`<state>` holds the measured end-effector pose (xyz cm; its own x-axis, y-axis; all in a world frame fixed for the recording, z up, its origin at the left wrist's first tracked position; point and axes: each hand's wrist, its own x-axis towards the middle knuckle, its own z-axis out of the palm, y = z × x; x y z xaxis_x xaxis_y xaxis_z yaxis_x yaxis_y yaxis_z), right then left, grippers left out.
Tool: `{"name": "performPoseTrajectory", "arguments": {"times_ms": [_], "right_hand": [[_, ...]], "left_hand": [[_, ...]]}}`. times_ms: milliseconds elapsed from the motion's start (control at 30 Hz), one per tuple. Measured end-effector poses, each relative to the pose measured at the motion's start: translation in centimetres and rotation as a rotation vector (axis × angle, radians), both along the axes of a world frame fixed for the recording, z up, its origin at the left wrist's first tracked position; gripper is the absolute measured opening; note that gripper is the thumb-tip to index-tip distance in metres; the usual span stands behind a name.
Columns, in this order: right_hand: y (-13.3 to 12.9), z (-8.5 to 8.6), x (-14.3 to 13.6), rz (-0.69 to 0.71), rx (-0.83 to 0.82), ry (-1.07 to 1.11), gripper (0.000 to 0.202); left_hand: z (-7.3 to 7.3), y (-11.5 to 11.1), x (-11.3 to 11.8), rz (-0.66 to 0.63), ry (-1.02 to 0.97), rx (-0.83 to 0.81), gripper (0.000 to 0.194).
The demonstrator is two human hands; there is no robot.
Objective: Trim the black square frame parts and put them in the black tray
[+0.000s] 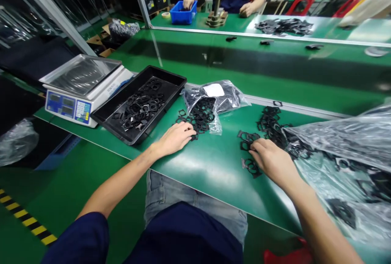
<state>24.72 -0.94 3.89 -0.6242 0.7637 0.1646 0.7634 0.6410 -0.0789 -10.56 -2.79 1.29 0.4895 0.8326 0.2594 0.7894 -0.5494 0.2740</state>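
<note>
My left hand [178,137] rests at the near edge of a pile of black ring-shaped parts [202,115], its fingers bent together over a few of them. That pile spills from a clear plastic bag [226,96] with a white label. On the right, my right hand [271,157] has its thumb and fingertips pinched at a black part [245,146] on the green table. More black parts [270,121] lie behind it, and a few [252,167] sit just left of it. What is between the fingertips of my left hand is hidden.
A black tray [142,105] of similar parts stands left, beside a white weighing scale [82,89]. Large clear plastic bags [351,133] cover the right side. Beyond the metal rail, a conveyor [189,58] carries several dark pieces. A person works opposite, one hand in a blue bin [183,14].
</note>
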Motion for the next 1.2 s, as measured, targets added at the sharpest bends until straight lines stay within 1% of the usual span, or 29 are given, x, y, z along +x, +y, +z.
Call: {"name": "performPoseTrajectory", "arguments": {"times_ms": [67, 133, 233, 300, 367, 467, 533, 567, 633, 700, 800, 900, 1033, 1200], "right_hand": [[-0.1, 0.0, 0.2, 0.010, 0.034, 0.047, 0.019], [0.0, 0.0, 0.4, -0.027, 0.087, 0.114, 0.017], [0.4, 0.2, 0.1, -0.154, 0.212, 0.196, 0.016], [0.7, 0.5, -1.1, -0.215, 0.240, 0.286, 0.017], [1.0, 0.9, -2.9, -0.228, 0.170, 0.450, 0.017], [1.1, 0.8, -6.0, -0.234, -0.055, 0.731, 0.021], [0.9, 0.4, -7.5, -0.202, -0.201, 0.887, 0.024], [0.7, 0.0, -7.9, -0.186, -0.259, 0.951, 0.025], [0.4, -0.8, -8.2, -0.178, -0.320, 1.035, 0.024], [0.1, -1.4, -7.9, -0.196, -0.366, 1.096, 0.023], [-0.3, -1.9, -7.3, -0.211, -0.463, 1.179, 0.025], [-0.6, -1.9, -7.1, -0.212, -0.583, 1.216, 0.031], [-0.9, -2.0, -7.6, -0.250, -0.703, 1.241, 0.033], [-0.9, -2.3, -7.9, -0.313, -0.858, 1.316, 0.037]], "left_hand": [[-0.7, 0.4, 0.1, 0.001, -0.019, 0.018, 0.016], [-0.8, 0.5, -0.2, -0.006, -0.053, 0.037, 0.016], [-0.1, 0.3, -0.5, 0.001, -0.143, 0.038, 0.014], [0.7, 0.4, 0.0, 0.043, -0.267, -0.006, 0.011], [1.5, 0.8, 1.2, 0.081, -0.462, -0.145, 0.009], [2.3, 2.4, 4.2, 0.061, -0.836, -0.517, 0.008], [2.4, 3.6, 6.3, 0.030, -1.019, -0.753, 0.013], [2.3, 4.2, 7.3, 0.019, -1.076, -0.846, 0.016], [1.8, 5.1, 8.8, -0.011, -1.150, -0.990, 0.023], [1.1, 5.4, 9.6, -0.042, -1.188, -1.075, 0.029], [0.0, 5.0, 9.8, -0.058, -1.215, -1.093, 0.035], [-0.9, 4.3, 9.4, -0.041, -1.232, -1.012, 0.035], [-1.3, 3.5, 9.1, 0.027, -1.227, -0.866, 0.029], [-1.5, 3.0, 9.6, 0.079, -1.259, -0.756, 0.025]]}}
